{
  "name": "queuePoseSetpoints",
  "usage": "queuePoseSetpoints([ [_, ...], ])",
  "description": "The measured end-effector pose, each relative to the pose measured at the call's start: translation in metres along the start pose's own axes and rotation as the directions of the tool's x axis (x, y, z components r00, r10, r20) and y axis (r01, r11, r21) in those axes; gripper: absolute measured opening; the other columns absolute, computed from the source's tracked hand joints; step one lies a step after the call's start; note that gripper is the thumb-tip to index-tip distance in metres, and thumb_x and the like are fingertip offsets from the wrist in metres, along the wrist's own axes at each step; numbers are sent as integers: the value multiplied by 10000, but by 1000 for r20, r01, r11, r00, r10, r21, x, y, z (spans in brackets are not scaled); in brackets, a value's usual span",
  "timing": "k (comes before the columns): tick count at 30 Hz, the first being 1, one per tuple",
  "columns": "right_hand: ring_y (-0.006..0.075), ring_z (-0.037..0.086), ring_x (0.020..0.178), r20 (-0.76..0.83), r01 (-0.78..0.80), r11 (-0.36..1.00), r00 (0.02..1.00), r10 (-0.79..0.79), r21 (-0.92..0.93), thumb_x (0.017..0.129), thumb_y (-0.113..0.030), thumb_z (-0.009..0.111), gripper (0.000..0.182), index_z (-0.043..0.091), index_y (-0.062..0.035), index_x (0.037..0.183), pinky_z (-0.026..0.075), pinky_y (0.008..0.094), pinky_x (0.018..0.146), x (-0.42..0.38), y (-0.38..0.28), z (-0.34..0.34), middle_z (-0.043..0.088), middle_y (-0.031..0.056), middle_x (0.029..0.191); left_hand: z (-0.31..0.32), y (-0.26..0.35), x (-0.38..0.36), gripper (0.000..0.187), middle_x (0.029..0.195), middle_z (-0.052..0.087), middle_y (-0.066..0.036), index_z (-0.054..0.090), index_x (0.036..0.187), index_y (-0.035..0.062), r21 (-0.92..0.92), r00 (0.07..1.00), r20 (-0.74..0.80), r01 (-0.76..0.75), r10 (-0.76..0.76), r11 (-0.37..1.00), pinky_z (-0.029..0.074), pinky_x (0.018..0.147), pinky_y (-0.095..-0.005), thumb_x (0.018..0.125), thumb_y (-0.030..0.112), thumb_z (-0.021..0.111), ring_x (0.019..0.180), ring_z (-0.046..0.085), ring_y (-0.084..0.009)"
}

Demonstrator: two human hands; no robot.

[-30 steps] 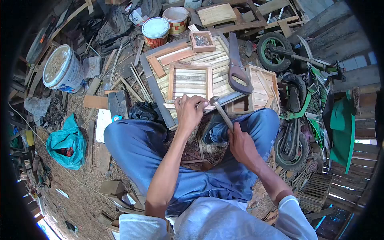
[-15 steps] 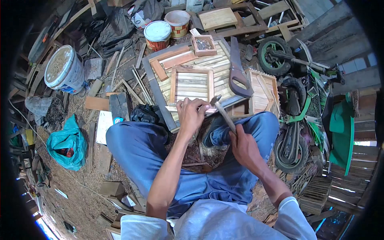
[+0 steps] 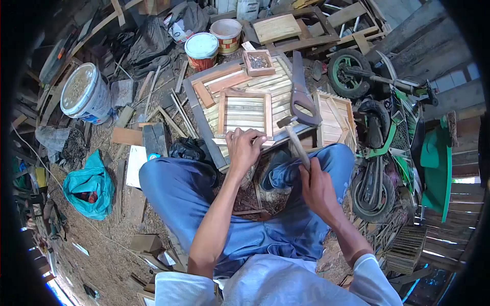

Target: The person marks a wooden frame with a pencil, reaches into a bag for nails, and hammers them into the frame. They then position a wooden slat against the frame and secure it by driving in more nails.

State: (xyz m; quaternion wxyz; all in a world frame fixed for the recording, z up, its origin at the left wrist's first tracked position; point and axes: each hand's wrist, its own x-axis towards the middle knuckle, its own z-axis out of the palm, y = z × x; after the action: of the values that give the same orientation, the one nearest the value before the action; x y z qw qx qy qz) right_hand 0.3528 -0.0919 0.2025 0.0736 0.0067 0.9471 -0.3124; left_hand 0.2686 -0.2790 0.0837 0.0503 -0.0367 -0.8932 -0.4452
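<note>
My right hand (image 3: 319,189) is wrapped around the wooden handle of a hammer (image 3: 297,143). The hammer's head is raised to the right of a small rectangular wooden frame (image 3: 221,115). My left hand (image 3: 245,149) grips the near edge of that frame, its fingers curled over a pale wood strip there and the thumb pointing right. Beneath the frame lies a slatted wooden panel (image 3: 282,102) with a dark border. A handsaw (image 3: 300,92) rests on the panel's right side, and a small wooden box of nails (image 3: 259,62) sits at its far end.
Past the panel stand two paint buckets (image 3: 201,47). To its right are a slatted wooden piece (image 3: 332,117) and a green small motorbike (image 3: 380,137). A large white bucket (image 3: 88,97) and a teal bag (image 3: 92,186) are on the left, among scrap wood and sawdust.
The hammer has moved right and slightly up, away from the frame's near right corner, as my right hand shifted right. My left hand stays on the frame's near edge.
</note>
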Motion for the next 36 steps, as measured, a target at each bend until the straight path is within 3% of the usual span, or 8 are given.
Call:
queuePoseSetpoints([
  [10, 315, 595, 625, 168, -197, 945, 973, 156, 262, 964, -146, 563, 210, 529, -8, 1119, 453, 416, 612, -18, 25, 5, 564, 205, 702, -3, 2, 3, 176, 929, 715, -78, 749, 966, 91, -31, 992, -88, -93, 90, 995, 355, 951, -433, 902, 209, 634, 920, 588, -295],
  [13, 322, 608, 632, 153, -224, 944, 970, 192, 240, 981, -164, 554, 204, 538, -4, 1107, 450, 424, 609, -21, 20, 5, 570, 208, 699, -13, 7, 22, 237, 1017, 699, -153, 725, 1040, 47, -47, 983, -175, -59, 50, 997, 389, 972, -430, 942, 217, 593, 1020, 599, -331],
  [17, 382, 607, 628, 126, -178, 961, 980, 153, 213, 996, -179, 543, 217, 524, 18, 1084, 442, 441, 594, -23, 12, -1, 562, 229, 672, -12, 7, 63, 281, 1130, 661, -168, 667, 1144, 45, 158, 944, -260, -166, 203, 974, 380, 999, -457, 952, 229, 576, 1052, 576, -352],
  [21, 474, 593, 659, 127, -137, 977, 985, 117, 163, 999, -170, 534, 207, 492, 28, 1044, 434, 479, 579, -19, 3, -4, 560, 261, 664, 21, -11, 66, 471, 1420, 497, -181, 512, 1345, 11, 453, 963, -153, -131, 222, 882, 178, 1185, -519, 1007, 328, 428, 1368, 398, -353],
  [22, 494, 588, 671, 133, -134, 979, 985, 114, 151, 999, -162, 530, 198, 482, 28, 1032, 432, 492, 577, -17, 0, -4, 559, 269, 665, 24, -10, 66, 527, 1499, 414, -179, 440, 1411, 3, 472, 999, 1, -33, 37, 881, 84, 1209, -550, 1017, 347, 369, 1450, 286, -344],
  [29, 511, 580, 696, 109, 28, 1000, 994, -29, 11, 989, -130, 532, 166, 425, -5, 993, 404, 573, 573, -8, 5, 8, 569, 285, 676, 32, -19, 67, 559, 1542, 353, -176, 379, 1454, -33, 449, 997, -59, -19, 51, 893, 62, 1199, -575, 1011, 309, 392, 1476, 207, -354],
  [33, 511, 572, 671, 160, 73, 994, 985, -59, -86, 987, -132, 537, 182, 408, -6, 963, 414, 578, 569, -1, 19, 13, 568, 282, 665, 35, -19, 67, 565, 1596, 261, -133, 376, 1482, 68, 513, 976, -158, -48, 149, 857, 102, 1188, -595, 990, 340, 434, 1490, 189, -329],
  [36, 511, 569, 659, 144, 82, 996, 987, -75, -43, 989, -131, 533, 184, 402, -5, 955, 419, 578, 566, 2, 0, 2, 564, 283, 658, 35, -24, 68, 589, 1618, 212, -119, 336, 1511, 92, 559, 999, -23, -19, 39, 829, 108, 1189, -598, 993, 353, 436, 1496, 173, -325],
])
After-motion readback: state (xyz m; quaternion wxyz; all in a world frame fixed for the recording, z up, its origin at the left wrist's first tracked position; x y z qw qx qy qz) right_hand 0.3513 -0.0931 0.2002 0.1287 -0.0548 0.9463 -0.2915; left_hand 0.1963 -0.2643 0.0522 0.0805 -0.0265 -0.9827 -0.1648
